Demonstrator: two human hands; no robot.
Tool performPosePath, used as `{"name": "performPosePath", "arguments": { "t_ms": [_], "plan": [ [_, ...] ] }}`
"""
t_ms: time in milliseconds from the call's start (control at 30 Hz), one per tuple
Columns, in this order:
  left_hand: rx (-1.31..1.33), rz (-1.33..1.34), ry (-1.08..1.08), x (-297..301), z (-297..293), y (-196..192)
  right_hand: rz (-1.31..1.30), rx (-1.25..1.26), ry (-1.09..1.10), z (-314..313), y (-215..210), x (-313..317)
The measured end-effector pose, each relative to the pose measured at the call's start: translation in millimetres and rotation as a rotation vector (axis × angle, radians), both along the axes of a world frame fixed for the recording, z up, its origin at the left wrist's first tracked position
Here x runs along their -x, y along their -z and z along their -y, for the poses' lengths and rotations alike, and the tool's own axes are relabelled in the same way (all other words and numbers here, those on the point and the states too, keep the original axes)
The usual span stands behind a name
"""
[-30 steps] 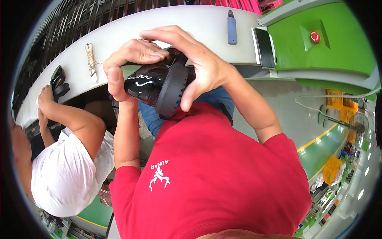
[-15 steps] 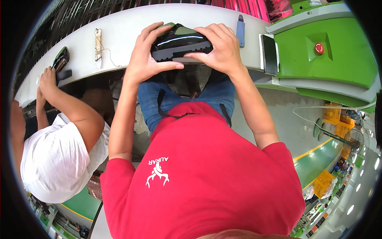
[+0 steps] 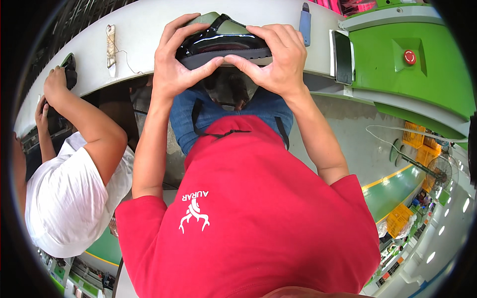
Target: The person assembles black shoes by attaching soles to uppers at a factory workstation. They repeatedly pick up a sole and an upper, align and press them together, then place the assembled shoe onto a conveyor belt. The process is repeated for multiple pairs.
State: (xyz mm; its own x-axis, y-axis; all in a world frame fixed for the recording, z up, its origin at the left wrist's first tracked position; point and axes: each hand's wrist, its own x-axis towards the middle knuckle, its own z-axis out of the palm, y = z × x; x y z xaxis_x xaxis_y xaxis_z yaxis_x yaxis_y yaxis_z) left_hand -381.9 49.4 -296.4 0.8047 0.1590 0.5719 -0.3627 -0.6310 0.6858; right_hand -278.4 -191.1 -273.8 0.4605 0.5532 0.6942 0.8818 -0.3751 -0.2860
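Shoe (image 3: 222, 43) sat gripped between both hands, held level above the person's lap and right at the near edge of the white conveyor (image 3: 139, 30). It was glossy black with a grey sole facing the camera. The left hand (image 3: 174, 64) was curled around its left end, fingers over the top and thumb pressed along the sole. The right hand (image 3: 278, 59) closed on the right end the same way, its thumb meeting the sole near the middle.

The patent surface looked slick, so a slip seemed possible: with only the ends clamped, a loosened thumb could let the shoe tip toward the lap. Thumb pressure might also smear or mark the gloss.

Much was hidden. The shoe's far side and its opening lay behind the fingers, and the fingertips themselves were out of sight past the upper. A blue tool (image 3: 304, 17) lay on the conveyor, too small to identify. To the left a co-worker in white reached a hand (image 3: 55, 82) to a dark object (image 3: 68, 62) whose kind could not be made out. A green machine (image 3: 422, 64) with a red button (image 3: 409, 57) was bent by the lens.
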Motion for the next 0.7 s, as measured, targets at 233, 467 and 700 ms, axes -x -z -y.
{"name": "performPosePath", "arguments": {
  "t_ms": [233,467,700],
  "plan": [
    [-0.26,-0.151,0.079,-20,-12,-32,0.033,-0.077,0.101,-1,17,0],
    [-0.582,-0.157,0.061,-32,30,-64,-0.115,-0.078,0.013,21,10,25],
    [-0.532,-0.242,0.092,-30,40,-76,-0.319,-0.189,-0.073,42,19,27]
  ]
}}
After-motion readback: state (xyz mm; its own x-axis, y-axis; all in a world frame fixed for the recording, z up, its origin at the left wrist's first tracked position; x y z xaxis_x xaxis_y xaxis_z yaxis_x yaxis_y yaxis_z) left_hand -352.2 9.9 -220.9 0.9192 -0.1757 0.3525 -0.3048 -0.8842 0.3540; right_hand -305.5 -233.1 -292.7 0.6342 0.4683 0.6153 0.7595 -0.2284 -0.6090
